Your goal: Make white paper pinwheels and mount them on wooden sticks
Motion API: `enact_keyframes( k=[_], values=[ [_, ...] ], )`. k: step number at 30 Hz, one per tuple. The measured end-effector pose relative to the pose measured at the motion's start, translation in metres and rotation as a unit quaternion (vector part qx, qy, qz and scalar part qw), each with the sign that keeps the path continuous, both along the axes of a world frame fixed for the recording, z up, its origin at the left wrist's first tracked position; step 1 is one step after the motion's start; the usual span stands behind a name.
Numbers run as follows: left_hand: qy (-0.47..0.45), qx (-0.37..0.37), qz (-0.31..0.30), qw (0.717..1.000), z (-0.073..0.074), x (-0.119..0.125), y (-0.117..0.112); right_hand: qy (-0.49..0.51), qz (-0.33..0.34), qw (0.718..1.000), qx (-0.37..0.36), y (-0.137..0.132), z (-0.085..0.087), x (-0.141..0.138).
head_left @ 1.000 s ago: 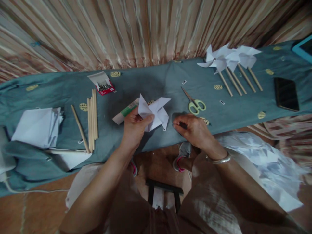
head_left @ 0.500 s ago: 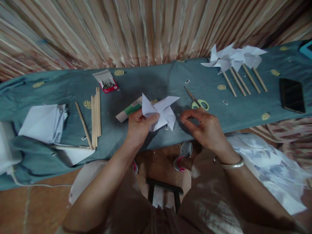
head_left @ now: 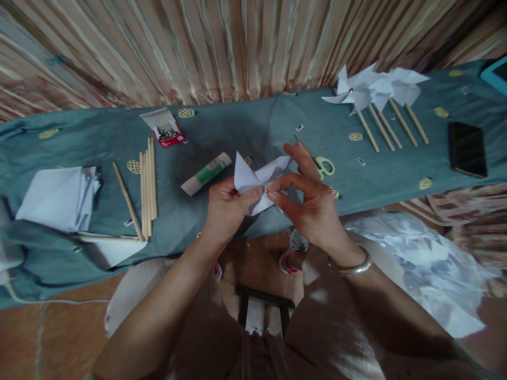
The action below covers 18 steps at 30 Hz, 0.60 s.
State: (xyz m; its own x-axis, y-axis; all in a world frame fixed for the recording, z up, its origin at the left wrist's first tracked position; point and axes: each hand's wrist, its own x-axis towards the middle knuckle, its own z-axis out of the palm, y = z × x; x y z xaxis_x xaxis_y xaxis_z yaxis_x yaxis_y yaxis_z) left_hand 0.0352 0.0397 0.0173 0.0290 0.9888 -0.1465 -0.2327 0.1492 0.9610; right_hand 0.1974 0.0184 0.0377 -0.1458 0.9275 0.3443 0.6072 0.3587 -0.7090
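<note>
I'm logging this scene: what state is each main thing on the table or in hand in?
Paper pinwheel: folded, held by the left hand, right hand at its centre
Red box: open, metal pieces inside
Green-labelled tube: lying on its side
Scissors: lying, partly hidden; blades unclear
Stick-mounted pinwheels: lying, overlapping
Wooden sticks: lying, one slanted
Smartphone: lying flat, screen dark
White paper sheets: stacked unevenly
Blue-framed tablet: partly cut off
</note>
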Motion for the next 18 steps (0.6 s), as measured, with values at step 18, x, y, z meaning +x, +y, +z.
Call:
enact_keyframes(
  k=[18],
  values=[
    [0.01,-0.002,-0.003,1.0,0.0004,-0.0024,-0.0015,0.044,-0.009,0.998,-0.032,0.0009,0.0019,-0.0024]
  ],
)
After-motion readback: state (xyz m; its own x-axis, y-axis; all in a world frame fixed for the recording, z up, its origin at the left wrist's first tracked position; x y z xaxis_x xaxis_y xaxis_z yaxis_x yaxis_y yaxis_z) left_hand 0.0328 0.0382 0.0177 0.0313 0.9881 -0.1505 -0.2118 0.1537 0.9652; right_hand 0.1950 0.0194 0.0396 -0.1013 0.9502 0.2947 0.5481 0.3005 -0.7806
